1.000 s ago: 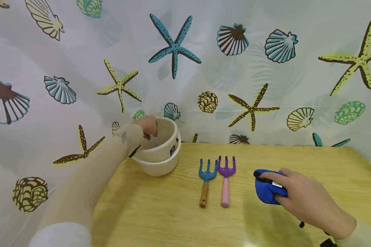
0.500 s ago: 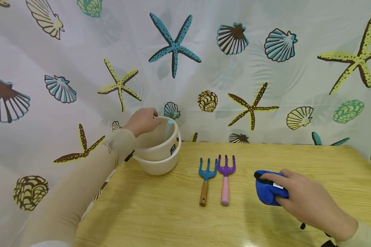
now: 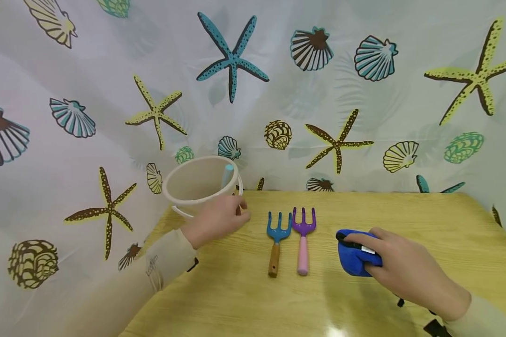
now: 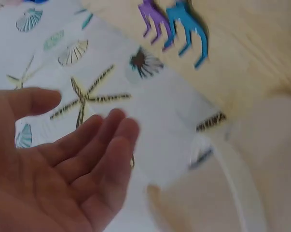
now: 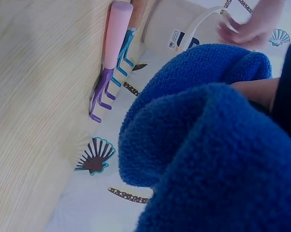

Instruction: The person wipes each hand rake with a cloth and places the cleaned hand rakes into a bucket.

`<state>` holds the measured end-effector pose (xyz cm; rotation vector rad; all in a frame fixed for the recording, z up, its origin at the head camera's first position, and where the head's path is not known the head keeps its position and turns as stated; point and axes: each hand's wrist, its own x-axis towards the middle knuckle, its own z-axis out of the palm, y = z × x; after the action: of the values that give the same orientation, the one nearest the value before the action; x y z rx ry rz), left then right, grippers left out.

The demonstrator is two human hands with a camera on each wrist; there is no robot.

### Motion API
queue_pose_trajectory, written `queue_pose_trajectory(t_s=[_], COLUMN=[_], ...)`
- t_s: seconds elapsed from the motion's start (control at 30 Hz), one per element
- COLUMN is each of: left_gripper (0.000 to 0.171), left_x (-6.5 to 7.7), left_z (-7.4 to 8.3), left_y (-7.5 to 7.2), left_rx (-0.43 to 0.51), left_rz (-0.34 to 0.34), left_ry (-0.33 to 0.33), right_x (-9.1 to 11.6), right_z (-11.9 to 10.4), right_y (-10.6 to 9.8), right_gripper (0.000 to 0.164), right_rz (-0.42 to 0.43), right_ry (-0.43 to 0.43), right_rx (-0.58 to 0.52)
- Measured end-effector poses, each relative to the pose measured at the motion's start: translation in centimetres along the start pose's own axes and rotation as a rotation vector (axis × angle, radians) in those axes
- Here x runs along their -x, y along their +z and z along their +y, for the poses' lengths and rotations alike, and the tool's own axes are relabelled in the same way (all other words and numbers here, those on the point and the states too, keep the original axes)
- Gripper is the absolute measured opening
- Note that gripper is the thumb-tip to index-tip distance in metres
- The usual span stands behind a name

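My left hand [image 3: 217, 217] hovers in front of a white bucket [image 3: 189, 180] in the head view, overlapping its lower side. In the left wrist view, the palm and loosely bent fingers hold nothing. A pale blue handle [image 3: 227, 175] sticks up inside the bucket; its lower part is hidden. My right hand [image 3: 417, 274] grips a folded blue terry cloth [image 3: 354, 257] with a black band and a white tag over the table's right half. Between the hands lie a blue hand fork [image 3: 279, 234] with a wooden grip and a purple hand fork [image 3: 303, 228] with a pink grip.
The wooden table [image 3: 244, 299] ends at the back against a white curtain [image 3: 270, 42] printed with starfish and shells. More curtain runs along the left side. The bucket's white carrying handle [image 3: 241, 183] hangs down at its side.
My left hand has come out of the bucket and moved right and down to its front, baring the pale blue handle inside. The right hand still holds the cloth; the head view has shifted slightly.
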<state>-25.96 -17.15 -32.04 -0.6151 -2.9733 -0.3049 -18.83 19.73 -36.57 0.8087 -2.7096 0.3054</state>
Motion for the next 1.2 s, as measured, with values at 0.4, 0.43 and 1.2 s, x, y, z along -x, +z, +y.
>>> queue_pose_trajectory(t_s=[0.4,0.43,1.2], left_gripper=[0.047,0.046,0.047], left_x=[-1.0,-1.2,-3.1], left_z=[2.8,3.0,4.6], left_y=[9.5,9.9,13.8], left_rx=[0.039,0.038,-0.126], left_rz=[-0.426,-0.435,-0.423], left_ry=[-0.102,-0.11,-0.097], right_x=[0.5,0.5,1.7], right_z=[-0.5,-0.6,-0.2], right_y=[-0.4,-0.5,-1.1], right_gripper=[0.054,0.054,0.057], right_rz=[0.029,0.034,0.023], right_ry=[-0.03,-0.033,-0.027], right_rx=[-0.008,-0.009,0.001])
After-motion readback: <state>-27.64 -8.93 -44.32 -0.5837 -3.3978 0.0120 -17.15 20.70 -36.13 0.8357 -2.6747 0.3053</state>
